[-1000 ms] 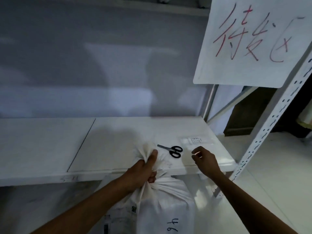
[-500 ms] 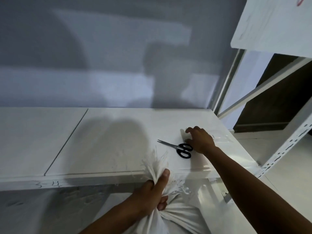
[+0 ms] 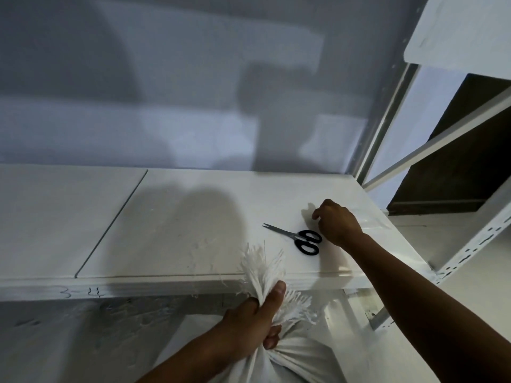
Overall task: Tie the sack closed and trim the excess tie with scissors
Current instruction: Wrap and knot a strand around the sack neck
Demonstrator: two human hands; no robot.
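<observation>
A white woven sack [image 3: 293, 360] stands below the shelf's front edge, its frayed mouth [image 3: 262, 269] bunched upward. My left hand [image 3: 254, 324] is clenched around the gathered neck, thumb pointing up. Black-handled scissors [image 3: 300, 238] lie shut on the white shelf [image 3: 171, 230], blades pointing left. My right hand [image 3: 336, 222] rests on the shelf just right of the scissor handles, fingers curled down on a clear plastic packet [image 3: 373, 221]. What the fingertips pinch is hidden.
The shelf has a seam [image 3: 110, 225] at left and "3-4" written on its front lip [image 3: 80, 293]. A perforated white upright [image 3: 475, 244] stands at the right. A white sheet [image 3: 464, 31] hangs at upper right. A grey wall is behind.
My right hand went from the air near the shelf's edge onto the shelf beside the scissors, onto the packet. The camera tilted down and closer. The left hand kept its grip on the sack.
</observation>
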